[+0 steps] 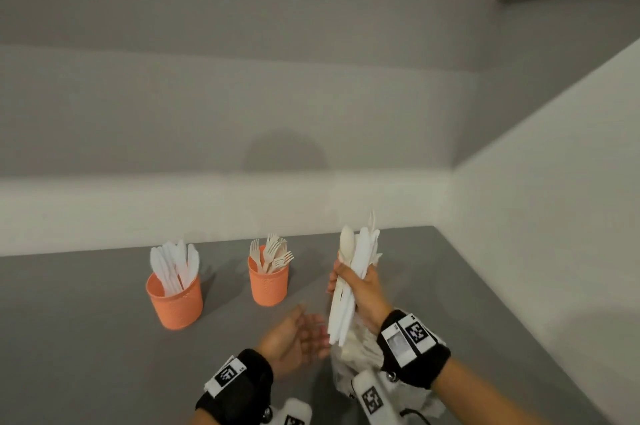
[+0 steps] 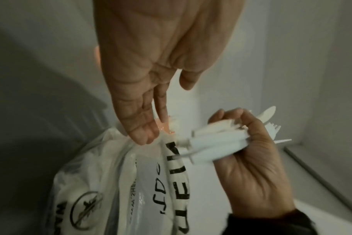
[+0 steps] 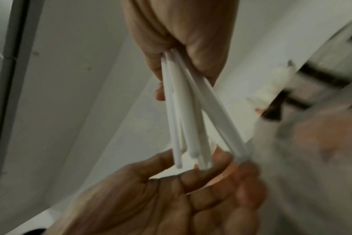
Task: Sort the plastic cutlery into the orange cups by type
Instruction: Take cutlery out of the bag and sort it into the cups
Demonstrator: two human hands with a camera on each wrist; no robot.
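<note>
My right hand (image 1: pixel 360 289) grips a bundle of mixed white cutlery (image 1: pixel 349 272) upright above the grey table, with a spoon, knives and a fork tip sticking out on top. The same bundle (image 3: pixel 183 111) fans out below my fist in the right wrist view. My left hand (image 1: pixel 301 334) is open, palm toward the handle ends, which reach its fingers (image 3: pixel 191 174). An orange cup of knives (image 1: pixel 175 300) stands at the left and an orange cup of forks (image 1: pixel 268 280) in the middle. A sliver of another orange cup (image 1: pixel 339 255) shows behind the bundle.
A crumpled white plastic bag (image 1: pixel 360 365) with black print lies on the grey table (image 1: pixel 86 338) under my right wrist; the bag (image 2: pixel 131 182) fills the lower left wrist view. White walls (image 1: pixel 536 216) close off the table at the back and right.
</note>
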